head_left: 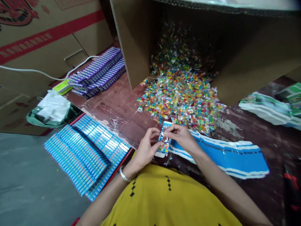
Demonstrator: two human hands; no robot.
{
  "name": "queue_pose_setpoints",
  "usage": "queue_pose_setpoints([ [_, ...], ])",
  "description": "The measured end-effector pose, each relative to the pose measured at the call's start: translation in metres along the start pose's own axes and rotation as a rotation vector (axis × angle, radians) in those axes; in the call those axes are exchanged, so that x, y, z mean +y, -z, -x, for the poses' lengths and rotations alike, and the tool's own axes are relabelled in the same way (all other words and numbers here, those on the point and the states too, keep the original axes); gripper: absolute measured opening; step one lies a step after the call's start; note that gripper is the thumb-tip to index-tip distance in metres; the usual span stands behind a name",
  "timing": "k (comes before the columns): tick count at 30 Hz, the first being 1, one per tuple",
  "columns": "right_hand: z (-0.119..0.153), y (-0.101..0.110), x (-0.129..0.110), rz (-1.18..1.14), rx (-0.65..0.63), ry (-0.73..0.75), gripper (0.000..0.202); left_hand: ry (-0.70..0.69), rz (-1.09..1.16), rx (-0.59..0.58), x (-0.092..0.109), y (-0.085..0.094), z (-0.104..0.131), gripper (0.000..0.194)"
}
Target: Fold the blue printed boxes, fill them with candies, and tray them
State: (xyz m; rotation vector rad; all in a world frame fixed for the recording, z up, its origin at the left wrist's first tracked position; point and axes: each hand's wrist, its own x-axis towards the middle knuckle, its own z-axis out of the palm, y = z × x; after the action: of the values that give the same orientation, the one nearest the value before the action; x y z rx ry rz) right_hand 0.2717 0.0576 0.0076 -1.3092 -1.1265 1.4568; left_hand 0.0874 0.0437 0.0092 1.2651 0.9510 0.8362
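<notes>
Between my two hands is a small blue printed candy box point(165, 144), held upright over the table's front edge with a white flap showing at its lower end. My left hand point(148, 146) grips its left side between thumb and fingers. The fingers of my right hand point(180, 135) are pinched at its upper right part, and a small whitish thing shows at those fingertips, too small to name. Just beyond lies a heap of clear packets of colourful candy point(181, 100). Right of my hands, flat blue box blanks point(235, 155) are fanned in a row.
An open cardboard carton point(136, 40) stands over the candy heap. Rows of filled blue boxes point(80, 153) sit in a red tray at left. Purple boxes point(101, 72) are stacked behind, near a bowl with white bags point(54, 106). Green printed blanks point(265, 106) lie at right.
</notes>
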Motion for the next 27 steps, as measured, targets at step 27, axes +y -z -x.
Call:
queue_pose_setpoints([
  [27, -0.071, 0.055, -0.006, 1.347, 0.194, 0.524, 0.018, 0.19, 0.256, 0.276, -0.015, 0.02, -0.016, 0.04],
])
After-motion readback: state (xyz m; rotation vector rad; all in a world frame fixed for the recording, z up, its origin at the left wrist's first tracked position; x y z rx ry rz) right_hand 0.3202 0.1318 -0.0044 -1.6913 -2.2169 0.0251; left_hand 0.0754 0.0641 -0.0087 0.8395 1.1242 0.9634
